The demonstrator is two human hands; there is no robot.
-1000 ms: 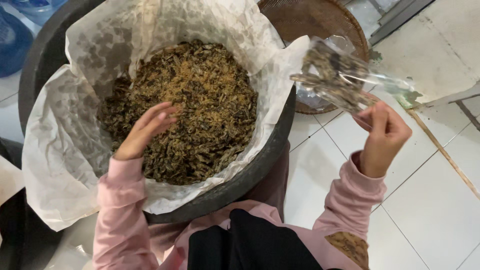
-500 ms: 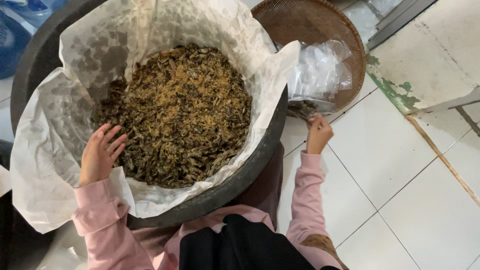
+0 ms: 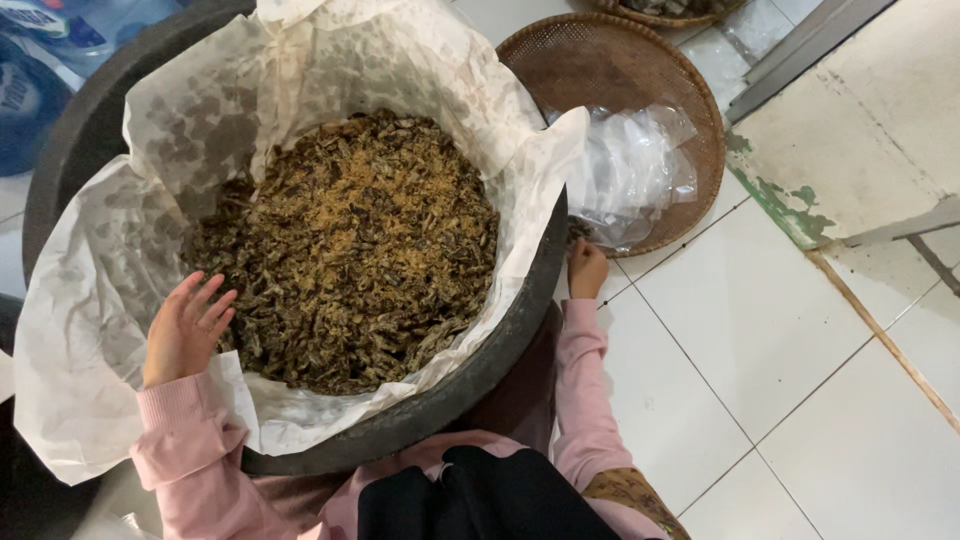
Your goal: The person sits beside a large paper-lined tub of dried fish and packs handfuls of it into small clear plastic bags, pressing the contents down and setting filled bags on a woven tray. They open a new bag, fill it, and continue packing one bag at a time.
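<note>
A large dark tub [image 3: 500, 375] lined with grease-spotted white paper [image 3: 90, 330] holds a heap of dark and golden dried fried bits [image 3: 350, 250]. My left hand [image 3: 185, 330] rests at the heap's near left edge, fingers spread, holding nothing. My right hand [image 3: 587, 268] is down on the floor side of the tub, fingers curled at the lower corner of a clear plastic bag [image 3: 630, 170]. The bag lies on a round brown woven tray [image 3: 610, 60].
White floor tiles [image 3: 800, 380] spread to the right, with a worn painted step [image 3: 860, 130] at the upper right. A blue water jug [image 3: 30, 90] stands at the upper left. Another woven basket [image 3: 670, 10] shows at the top edge.
My right hand has lowered the plastic bag from mid-air down onto the woven tray. My left hand has slid from the middle of the heap to its left edge.
</note>
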